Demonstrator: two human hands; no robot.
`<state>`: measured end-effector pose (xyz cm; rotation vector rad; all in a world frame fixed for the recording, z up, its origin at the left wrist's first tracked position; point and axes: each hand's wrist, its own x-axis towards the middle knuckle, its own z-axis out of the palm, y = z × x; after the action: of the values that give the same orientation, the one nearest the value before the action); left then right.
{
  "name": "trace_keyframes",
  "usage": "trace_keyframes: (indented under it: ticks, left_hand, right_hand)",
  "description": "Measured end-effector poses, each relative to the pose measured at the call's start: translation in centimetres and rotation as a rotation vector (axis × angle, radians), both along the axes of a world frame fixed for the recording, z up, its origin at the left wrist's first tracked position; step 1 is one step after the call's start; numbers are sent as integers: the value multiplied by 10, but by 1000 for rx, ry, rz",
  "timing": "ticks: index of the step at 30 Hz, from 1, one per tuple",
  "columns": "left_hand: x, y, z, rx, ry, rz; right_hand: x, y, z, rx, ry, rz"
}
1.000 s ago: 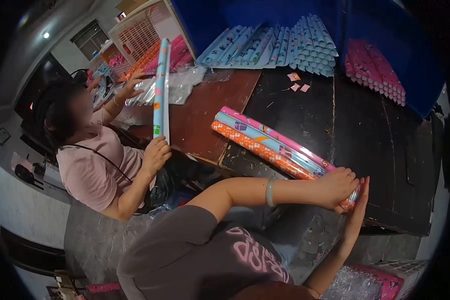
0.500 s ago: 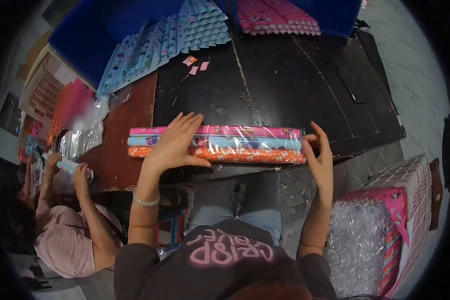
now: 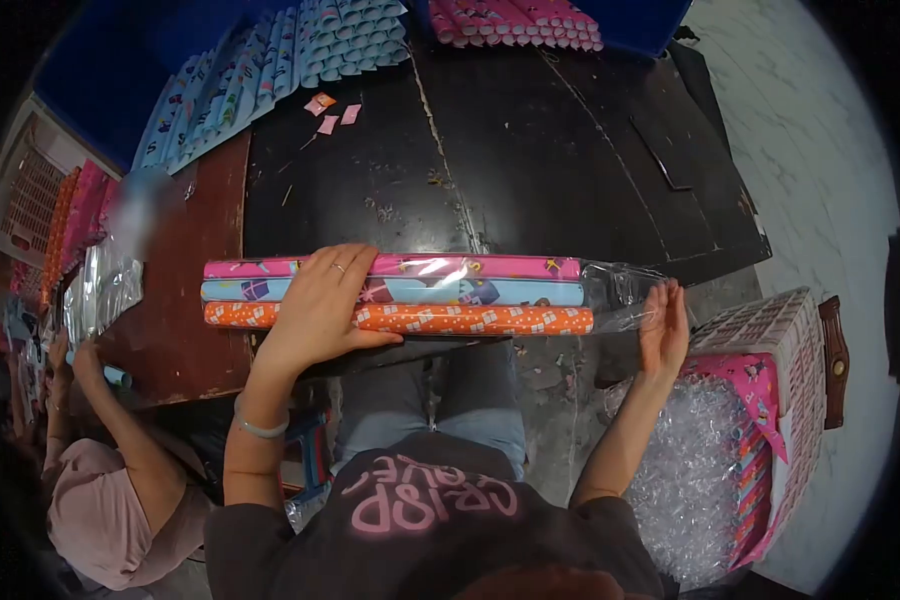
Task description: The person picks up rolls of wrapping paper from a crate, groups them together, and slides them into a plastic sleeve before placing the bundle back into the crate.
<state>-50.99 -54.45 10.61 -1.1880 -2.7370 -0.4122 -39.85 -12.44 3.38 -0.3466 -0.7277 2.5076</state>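
Three rolls of wrapping paper lie side by side in a clear plastic sleeve at the table's near edge: a pink roll, a light blue roll and an orange roll with white gift prints. My left hand rests flat across the rolls, left of their middle, thumb stretched out to the right. Past the rolls' right ends, the loose end of the plastic sleeve stretches out to my right hand. The fingers of that hand are closed on the film, partly seen through it.
Blue paper rolls and pink paper rolls are stacked at the table's back by blue bins. Small pink scraps and a thin dark rod lie on the black tabletop. Right stands a basket of wrapped rolls; left, a co-worker sits.
My right hand has moved right, away from the roll ends, and the sleeve's loose end now stretches out to it. The view has shifted; my left hand stays on the rolls.
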Motion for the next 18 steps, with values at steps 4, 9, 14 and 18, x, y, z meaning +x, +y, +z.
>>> trace_keyframes:
  ticks: [4,9,14,18]
  left_hand:
    - [0,-1,-1,1,75,-24]
    - [0,-6,16,-41,29,-41]
    - [-10,-24,7,-118,42,-17]
    - [-12,-26,-1,-48,111,-50]
  right_hand:
    - [11,27,5,450,-12,485]
    - [-23,24,57,1067,-262,950]
    - [-45,4,60,1176,-394,1015]
    - [-45,-7,49,1170,-487,930]
